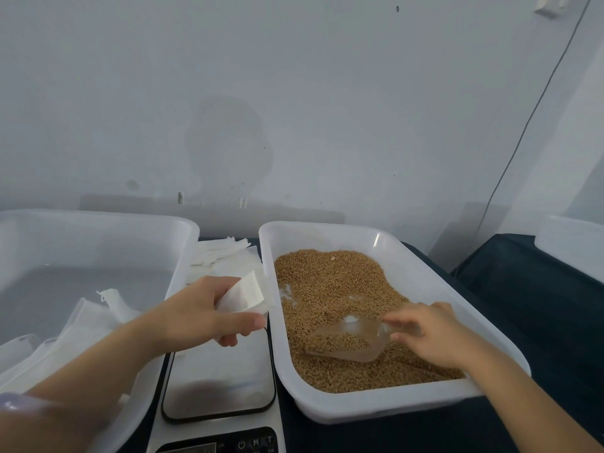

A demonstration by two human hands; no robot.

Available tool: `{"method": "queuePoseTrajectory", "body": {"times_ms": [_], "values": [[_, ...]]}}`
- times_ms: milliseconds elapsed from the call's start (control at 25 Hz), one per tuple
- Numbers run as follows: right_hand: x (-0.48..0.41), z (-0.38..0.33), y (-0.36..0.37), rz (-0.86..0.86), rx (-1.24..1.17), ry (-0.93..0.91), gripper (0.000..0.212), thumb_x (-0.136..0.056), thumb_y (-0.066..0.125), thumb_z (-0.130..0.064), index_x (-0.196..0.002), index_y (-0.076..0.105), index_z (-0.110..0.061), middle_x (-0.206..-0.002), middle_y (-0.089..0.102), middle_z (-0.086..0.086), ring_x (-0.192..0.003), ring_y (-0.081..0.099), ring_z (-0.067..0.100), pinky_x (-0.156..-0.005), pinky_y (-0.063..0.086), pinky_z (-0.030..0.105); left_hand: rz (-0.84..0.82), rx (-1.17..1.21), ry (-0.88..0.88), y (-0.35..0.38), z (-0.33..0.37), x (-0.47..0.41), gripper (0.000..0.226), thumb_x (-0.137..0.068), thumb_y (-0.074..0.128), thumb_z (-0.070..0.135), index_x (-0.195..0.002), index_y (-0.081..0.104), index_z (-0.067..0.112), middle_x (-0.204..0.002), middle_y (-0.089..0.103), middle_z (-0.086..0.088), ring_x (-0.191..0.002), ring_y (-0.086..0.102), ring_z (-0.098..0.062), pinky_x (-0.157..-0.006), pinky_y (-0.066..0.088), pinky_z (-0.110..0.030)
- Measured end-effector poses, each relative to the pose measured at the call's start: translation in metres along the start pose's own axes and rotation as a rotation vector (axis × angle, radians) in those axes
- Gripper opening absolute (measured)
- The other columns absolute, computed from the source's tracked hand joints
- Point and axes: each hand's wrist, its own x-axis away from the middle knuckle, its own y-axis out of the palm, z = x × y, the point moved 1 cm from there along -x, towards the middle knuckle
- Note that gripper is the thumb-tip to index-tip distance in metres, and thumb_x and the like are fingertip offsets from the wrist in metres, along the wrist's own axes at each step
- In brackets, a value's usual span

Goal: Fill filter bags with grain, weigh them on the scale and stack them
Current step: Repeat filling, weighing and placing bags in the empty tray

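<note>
Filter bag: pinched in left hand, above far edge of scale, looks flat, not yet filled. Right hand grips handle of clear scoop; scoop partly loaded, lying on grain in tray. Judgement: cycle for this bag only starting; filling, weighing, stacking all remain. Few bags lie in tub left of left hand; filled or not, cannot tell. Spare bags beyond left hand. Desk under dark cloth. Pale stained wall behind; thin cable beyond right hand.
</note>
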Motion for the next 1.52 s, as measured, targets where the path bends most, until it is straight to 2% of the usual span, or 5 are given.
{"method": "queuePoseTrajectory", "body": {"times_ms": [400, 720, 1040, 1160, 1520], "values": [[0.000, -0.003, -0.004, 0.005, -0.055, 0.033, 0.032, -0.087, 0.059, -0.044, -0.120, 0.057, -0.046, -0.107, 0.052, -0.032, -0.114, 0.044, 0.006, -0.108, 0.021, 0.037, 0.000, 0.039, 0.028, -0.001, 0.000, 0.001, 0.014, -0.076, 0.074, 0.022, -0.083, 0.065, 0.014, -0.070, 0.067, 0.000, -0.062, 0.063, -0.013, -0.063, 0.054, -0.024], [-0.004, -0.004, -0.005, 0.049, -0.255, 0.104, 0.036, -0.089, 0.058, -0.042, -0.124, 0.053, -0.044, -0.118, 0.058, -0.023, -0.117, 0.052, 0.008, -0.109, 0.032, 0.045, 0.033, -0.024, 0.185, 0.042, 0.047, -0.027, 0.042, -0.057, 0.075, 0.058, -0.086, 0.066, 0.030, -0.074, 0.067, 0.008, -0.067, 0.063, -0.001, -0.060, 0.049, -0.013], [0.000, -0.006, -0.014, 0.201, -0.224, 0.164, 0.036, -0.092, 0.055, -0.037, -0.128, 0.053, -0.037, -0.120, 0.061, -0.013, -0.105, 0.054, 0.005, -0.105, 0.036, 0.044, 0.310, -0.143, 0.104, 0.085, 0.016, -0.061, 0.048, -0.060, 0.076, 0.059, -0.096, 0.060, 0.031, -0.088, 0.065, 0.005, -0.091, 0.061, -0.018, -0.078, 0.055, -0.044], [0.004, -0.010, -0.018, 0.178, -0.366, 0.137, 0.037, -0.092, 0.056, -0.031, -0.129, 0.054, -0.034, -0.124, 0.059, -0.012, -0.104, 0.050, 0.002, -0.098, 0.038, 0.029, 0.367, -0.216, 0.067, 0.086, 0.015, -0.065, 0.048, -0.058, 0.075, 0.061, -0.088, 0.059, 0.028, -0.079, 0.064, 0.006, -0.084, 0.060, -0.018, -0.072, 0.055, -0.039], [0.026, -0.015, -0.093, 0.152, -0.368, 0.041, 0.028, -0.089, 0.061, -0.029, -0.106, 0.058, -0.050, -0.114, 0.058, -0.025, -0.118, 0.048, 0.003, -0.110, 0.031, 0.039, 0.318, -0.144, 0.054, 0.086, 0.014, -0.063, 0.040, -0.062, 0.076, 0.056, -0.086, 0.057, 0.031, -0.077, 0.063, 0.009, -0.070, 0.062, -0.010, -0.060, 0.051, -0.028]]}}
